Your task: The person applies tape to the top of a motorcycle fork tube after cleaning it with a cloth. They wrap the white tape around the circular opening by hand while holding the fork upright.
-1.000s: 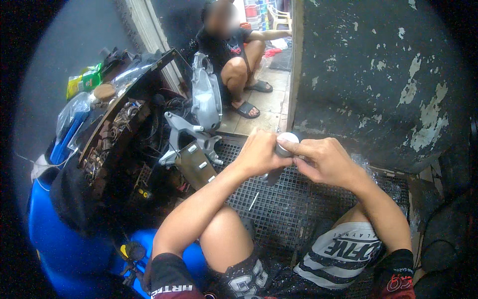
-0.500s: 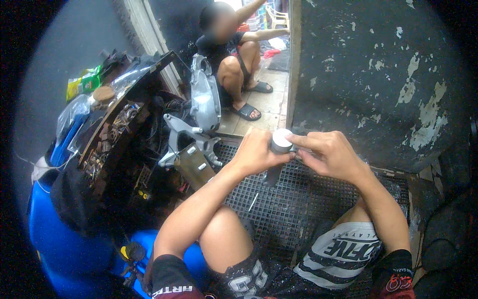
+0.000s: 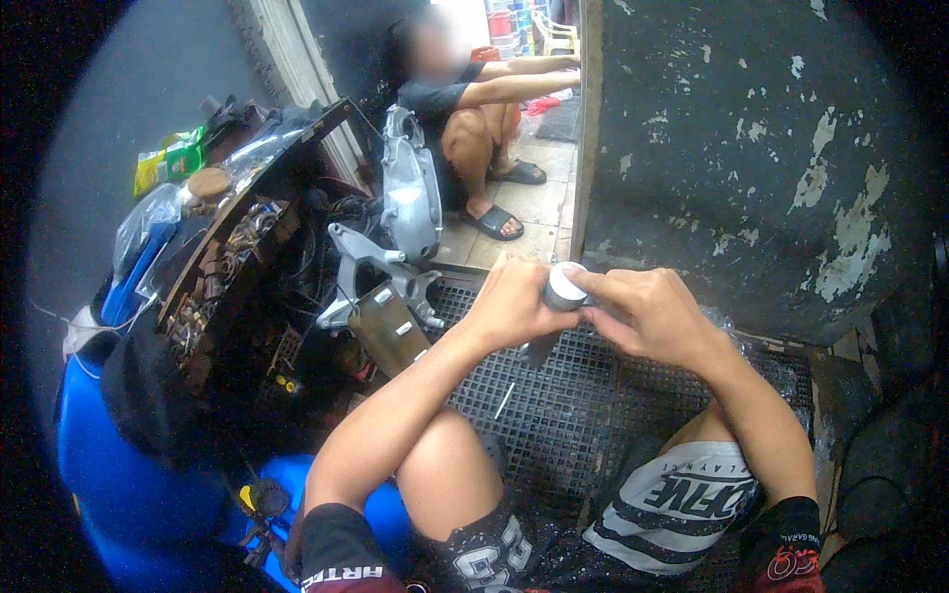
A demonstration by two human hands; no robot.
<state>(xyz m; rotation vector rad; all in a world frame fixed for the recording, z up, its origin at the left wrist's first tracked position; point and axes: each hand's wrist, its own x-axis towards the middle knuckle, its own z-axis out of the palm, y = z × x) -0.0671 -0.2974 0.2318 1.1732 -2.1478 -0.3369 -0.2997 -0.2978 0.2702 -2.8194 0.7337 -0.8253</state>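
Observation:
In front of me, above the black floor grating, I hold a short grey metal cylinder with a bright flat top, like an engine piston (image 3: 565, 287). My left hand (image 3: 509, 304) is closed round its left side, the thumb lying below the top rim. My right hand (image 3: 647, 311) has its index finger on the edge of the top and its thumb close to the lower right side. Whether the right fingers grip it is hard to make out. A dark shape shows under the piston, partly hidden by my hands.
Silver engine castings (image 3: 410, 193) and a bracket (image 3: 371, 267) stand at the left. A cluttered shelf (image 3: 262, 173) lies beyond them, with a blue container (image 3: 109, 445) nearer me. A person (image 3: 465, 128) squats in the doorway. One thin white rod (image 3: 505, 400) lies on the floor grating (image 3: 563, 425).
The piston and both hands have shifted slightly right and down in the view. The right index finger has slid toward the top's edge. The squatting person has lowered a raised arm.

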